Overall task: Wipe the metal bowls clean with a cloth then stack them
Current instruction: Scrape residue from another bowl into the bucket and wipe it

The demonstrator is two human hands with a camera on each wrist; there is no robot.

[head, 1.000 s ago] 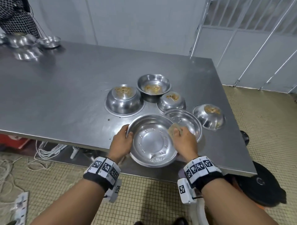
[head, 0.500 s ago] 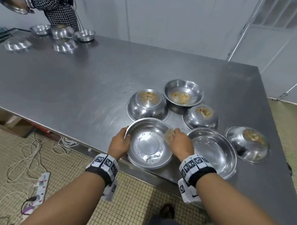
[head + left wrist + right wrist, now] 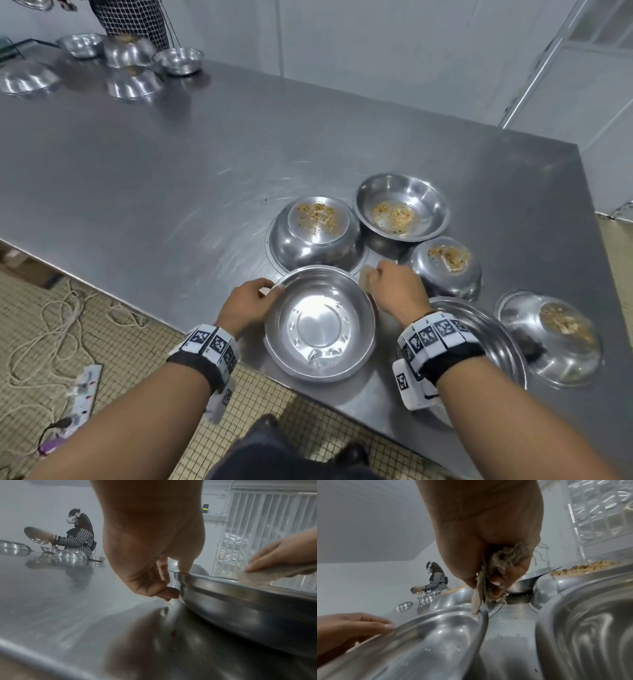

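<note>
A clean shallow metal bowl (image 3: 320,323) (image 3: 240,601) (image 3: 436,635) sits upright near the table's front edge. My left hand (image 3: 253,301) (image 3: 178,582) pinches its left rim, thumb on top. My right hand (image 3: 394,287) (image 3: 491,585) holds a beige cloth (image 3: 364,279) (image 3: 481,599) (image 3: 254,577) bunched at the bowl's far right rim. A second clean bowl (image 3: 486,329) (image 3: 590,628) lies partly under my right wrist. Beyond stand soiled bowls: an inverted one (image 3: 317,229), an upright one (image 3: 400,209), and two more inverted ones (image 3: 445,263) (image 3: 548,335).
The steel table (image 3: 171,171) has wide bare room to the left. At its far left corner another person (image 3: 78,538) handles several more bowls (image 3: 130,51). Cables and a power strip (image 3: 82,387) lie on the tiled floor below the front edge.
The clean bowl has slid left off the second shallow bowl and now sits apart from it. My right hand with the cloth has moved from inside the bowl to its far right rim.
</note>
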